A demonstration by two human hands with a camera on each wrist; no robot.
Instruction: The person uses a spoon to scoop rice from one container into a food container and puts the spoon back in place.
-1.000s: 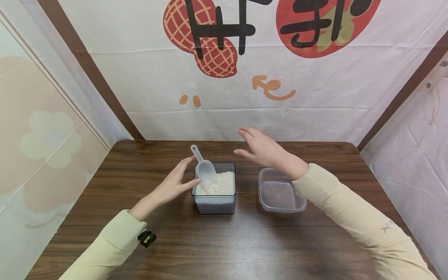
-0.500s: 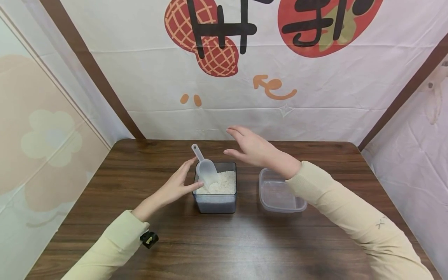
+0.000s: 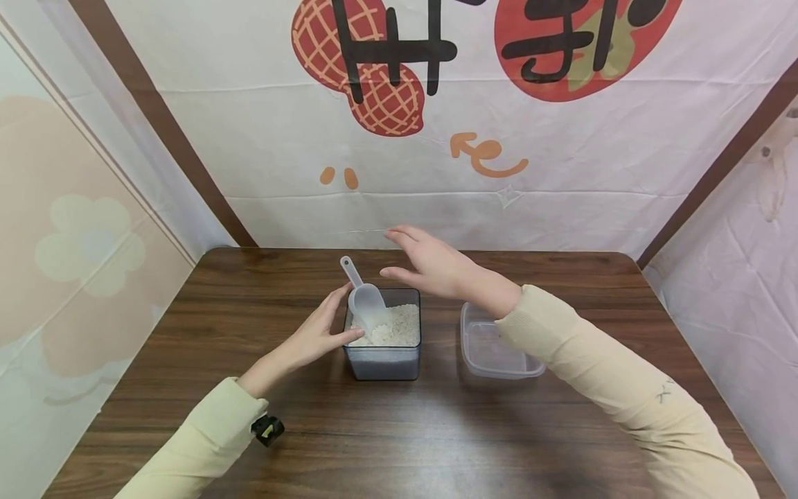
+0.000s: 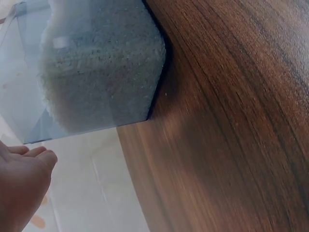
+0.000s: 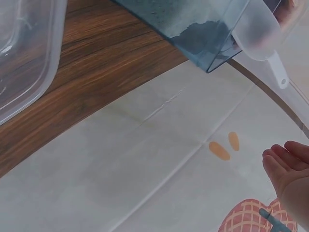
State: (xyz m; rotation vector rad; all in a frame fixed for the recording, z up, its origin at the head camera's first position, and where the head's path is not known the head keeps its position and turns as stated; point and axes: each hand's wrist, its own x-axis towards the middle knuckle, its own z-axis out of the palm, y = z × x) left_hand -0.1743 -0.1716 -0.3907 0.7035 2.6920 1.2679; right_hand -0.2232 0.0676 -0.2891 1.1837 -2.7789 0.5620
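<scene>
A clear square container (image 3: pixel 382 367) filled with white rice (image 3: pixel 404 324) stands mid-table. Sunk into the rice is a translucent plastic scoop (image 3: pixel 368 305), its handle leaning up past the back left rim. My left hand (image 3: pixel 312 336) lies along the container's left side, thumb over the front left rim and fingers behind, close to the scoop. In the left wrist view, fingers (image 4: pixel 36 162) show by the container's top edge. My right hand (image 3: pixel 436 263) hovers above and behind the container's right back corner, fingers extended, holding nothing. The right wrist view shows it apart from the scoop handle (image 5: pixel 278 70).
A shallow clear plastic tub (image 3: pixel 495 350) stands to the right of the rice container, partly under my right forearm. A dark wooden table (image 3: pixel 399 436) carries both. A printed white cloth (image 3: pixel 280 138) hangs behind the table's back edge.
My right hand has moved left, from over the space beside the tub toward the scoop. My left thumb has slid slightly further over the container's rim. Scoop and containers stay where they were.
</scene>
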